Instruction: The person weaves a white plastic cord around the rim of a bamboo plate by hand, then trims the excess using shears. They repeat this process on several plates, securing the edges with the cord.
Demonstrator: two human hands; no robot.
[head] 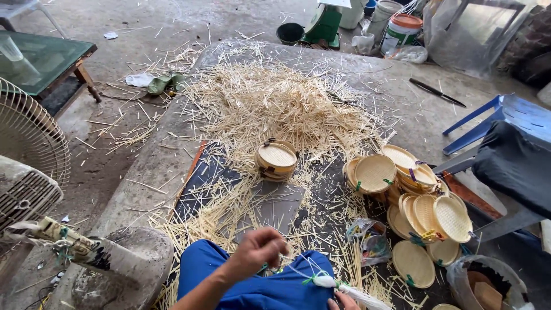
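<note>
My left hand (256,251) is over my blue-trousered lap (252,287), fingers closed on a thin green and white string. My right hand (343,300) shows only at the bottom edge, fingers pinched on a white bundle of plastic strips (350,289) tied with green string. In front of me lies a big heap of bamboo sticks (270,103) on a concrete slab. A small stack of round woven bamboo trays (276,159) sits at the heap's near edge.
Several more woven round trays (419,201) are piled to the right, beside a plastic bag (370,238). A fan (26,155) stands on the left near a glass-topped table (40,57). A blue chair (505,132), buckets (399,28) and a knife (437,92) lie farther off.
</note>
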